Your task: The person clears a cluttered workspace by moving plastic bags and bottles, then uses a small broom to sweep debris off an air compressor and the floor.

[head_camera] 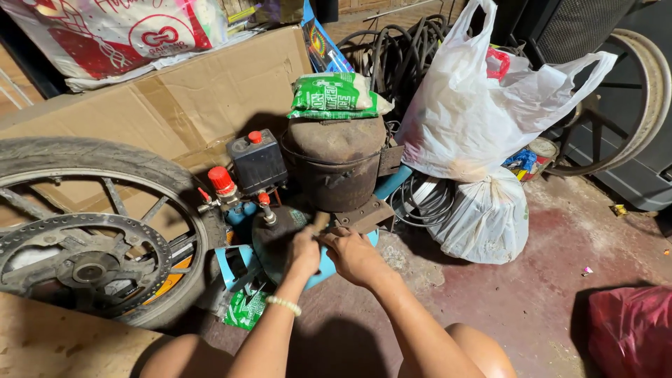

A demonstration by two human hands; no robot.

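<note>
At the picture's centre, a small brown-handled tool is gripped by the fingers of both the left hand and right hand against a blue compressor tank, where a slip could be caused by the awkward grip, while a green-and-white packet is seen at twelve o'clock atop the rusty motor and a white plastic bag at two o'clock.

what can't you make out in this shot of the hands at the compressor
- Head view: what the left hand and right hand grip on the blue tank; the hands cover it, only a brown stub shows.
- Contents of the white bag: opaque plastic.
- Motorcycle wheel: cut off by the left edge.
- Red bag: cut off at the bottom right corner.
</note>
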